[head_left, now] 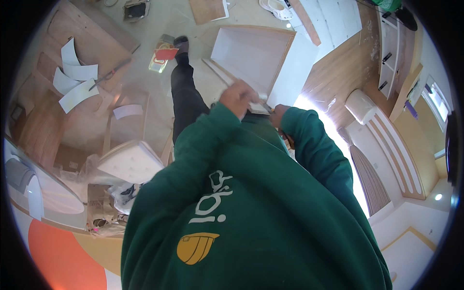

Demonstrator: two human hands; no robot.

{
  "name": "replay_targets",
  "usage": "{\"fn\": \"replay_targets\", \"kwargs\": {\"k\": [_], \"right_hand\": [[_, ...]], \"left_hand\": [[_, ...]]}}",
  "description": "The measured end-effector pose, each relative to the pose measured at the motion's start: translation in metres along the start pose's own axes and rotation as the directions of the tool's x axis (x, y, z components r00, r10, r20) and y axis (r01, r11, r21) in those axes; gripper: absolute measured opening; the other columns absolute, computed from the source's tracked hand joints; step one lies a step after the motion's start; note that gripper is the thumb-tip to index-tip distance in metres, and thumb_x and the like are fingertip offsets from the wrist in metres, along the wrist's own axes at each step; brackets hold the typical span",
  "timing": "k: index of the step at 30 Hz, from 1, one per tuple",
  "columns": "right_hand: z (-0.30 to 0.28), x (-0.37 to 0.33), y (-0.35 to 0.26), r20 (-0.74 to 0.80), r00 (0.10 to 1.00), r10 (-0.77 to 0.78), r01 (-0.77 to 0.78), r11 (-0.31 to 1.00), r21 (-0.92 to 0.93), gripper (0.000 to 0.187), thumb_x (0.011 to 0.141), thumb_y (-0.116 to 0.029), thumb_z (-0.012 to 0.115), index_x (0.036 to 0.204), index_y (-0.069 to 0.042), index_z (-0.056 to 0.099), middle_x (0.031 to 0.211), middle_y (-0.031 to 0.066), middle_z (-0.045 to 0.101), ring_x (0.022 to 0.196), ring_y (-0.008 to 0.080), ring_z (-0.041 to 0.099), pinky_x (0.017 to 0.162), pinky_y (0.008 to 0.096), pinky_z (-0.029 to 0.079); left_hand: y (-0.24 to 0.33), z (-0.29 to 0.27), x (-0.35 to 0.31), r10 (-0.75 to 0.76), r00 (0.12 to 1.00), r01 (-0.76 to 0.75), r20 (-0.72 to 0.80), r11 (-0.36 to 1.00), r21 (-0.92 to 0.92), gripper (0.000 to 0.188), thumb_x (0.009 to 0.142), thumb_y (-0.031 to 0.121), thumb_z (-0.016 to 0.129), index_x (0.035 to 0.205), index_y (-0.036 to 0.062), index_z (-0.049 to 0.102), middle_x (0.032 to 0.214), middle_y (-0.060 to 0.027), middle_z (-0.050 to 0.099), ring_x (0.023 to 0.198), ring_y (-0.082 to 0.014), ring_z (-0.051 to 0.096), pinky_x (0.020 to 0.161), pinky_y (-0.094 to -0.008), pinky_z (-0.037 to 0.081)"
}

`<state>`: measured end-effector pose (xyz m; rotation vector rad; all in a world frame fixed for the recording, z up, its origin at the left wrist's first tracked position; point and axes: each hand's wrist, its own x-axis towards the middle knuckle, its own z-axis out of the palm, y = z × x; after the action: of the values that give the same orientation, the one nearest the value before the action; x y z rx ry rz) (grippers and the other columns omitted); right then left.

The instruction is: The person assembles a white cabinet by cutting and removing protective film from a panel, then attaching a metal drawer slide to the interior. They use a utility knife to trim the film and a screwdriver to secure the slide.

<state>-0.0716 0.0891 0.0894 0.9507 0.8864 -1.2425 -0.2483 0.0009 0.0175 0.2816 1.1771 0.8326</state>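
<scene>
My left hand [238, 99] is closed, its fingers a little blurred, at the near end of a long thin pale strip [218, 70] that runs away toward the floor. Just to its right, my right hand [277, 116] has its fingers curled around something small that they mostly hide. A narrow greyish piece [264, 105] shows between the two hands; whether it is a tool or part of the strip I cannot tell. Beyond the hands lies an open shallow box [251, 50], white inside with wood-coloured edges.
Wooden boards [92, 24] and curved white sheets [79, 96] lie at the left, with a long dark-and-orange tool [110, 75]. A red piece [166, 54] rests near my foot [181, 42]. A white marbled panel [333, 24] lies far right. A white tufted cushion [131, 160] is nearer left.
</scene>
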Motion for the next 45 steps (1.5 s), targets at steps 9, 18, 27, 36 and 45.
{"fn": "replay_targets", "kwargs": {"k": [9,18,27,36,45], "right_hand": [[0.009,-0.053,-0.01,-0.464,0.886,0.011,0.204,0.89,0.409,0.034,0.091,-0.034,0.055,0.093,0.001,0.056,0.066,0.0121,0.06,0.054,0.0221,0.061,0.054,0.0367,0.05],[-0.095,-0.029,-0.027,-0.909,0.204,0.362,0.33,0.849,0.412,0.058,0.071,-0.041,0.077,0.103,0.0,0.05,0.088,0.0215,0.065,0.082,0.0354,0.066,0.074,0.0415,0.052],[-0.109,0.002,-0.008,-0.939,0.305,0.159,0.365,0.891,0.27,0.051,0.073,-0.029,0.073,0.106,0.002,0.049,0.089,0.0256,0.065,0.086,0.0411,0.065,0.08,0.0427,0.052],[-0.126,-0.01,-0.022,-0.959,0.15,0.24,0.231,0.935,0.27,0.05,0.074,-0.037,0.073,0.101,0.0,0.053,0.088,0.0226,0.066,0.08,0.0361,0.067,0.075,0.0412,0.054],[-0.149,-0.014,-0.021,-0.931,0.228,0.285,0.399,0.845,0.356,0.044,0.076,-0.029,0.068,0.104,0.002,0.056,0.078,0.0151,0.068,0.057,0.0198,0.067,0.059,0.0325,0.056]], "left_hand": [[-0.081,-0.065,0.026,0.015,0.98,0.116,-0.199,0.77,0.628,0.045,0.091,0.043,0.058,0.119,0.0088,0.063,0.134,-0.0184,0.045,0.115,-0.0275,0.055,0.091,-0.0392,0.048],[0.007,-0.046,0.033,0.063,0.975,0.082,-0.212,0.788,0.61,0.051,0.083,0.024,0.065,0.13,0.0095,0.052,0.131,-0.0161,0.05,0.117,-0.0315,0.054,0.098,-0.0394,0.043],[-0.005,0.038,0.04,0.154,0.975,-0.079,-0.157,0.913,0.4,0.041,0.086,0.028,0.063,0.119,0.0034,0.062,0.12,-0.0221,0.058,0.107,-0.0357,0.058,0.094,-0.0398,0.046],[-0.006,0.01,0.023,0.116,0.961,0.019,-0.25,0.877,0.48,0.034,0.079,0.029,0.071,0.063,-0.0008,0.067,0.111,-0.0136,0.065,0.084,-0.0265,0.066,0.076,-0.0355,0.051],[-0.008,-0.014,0.017,0.109,0.943,0.095,-0.313,0.816,0.571,0.023,0.081,0.025,0.066,0.09,0.0058,0.073,0.131,-0.0161,0.053,0.091,-0.0299,0.065,0.08,-0.0391,0.051]]}}
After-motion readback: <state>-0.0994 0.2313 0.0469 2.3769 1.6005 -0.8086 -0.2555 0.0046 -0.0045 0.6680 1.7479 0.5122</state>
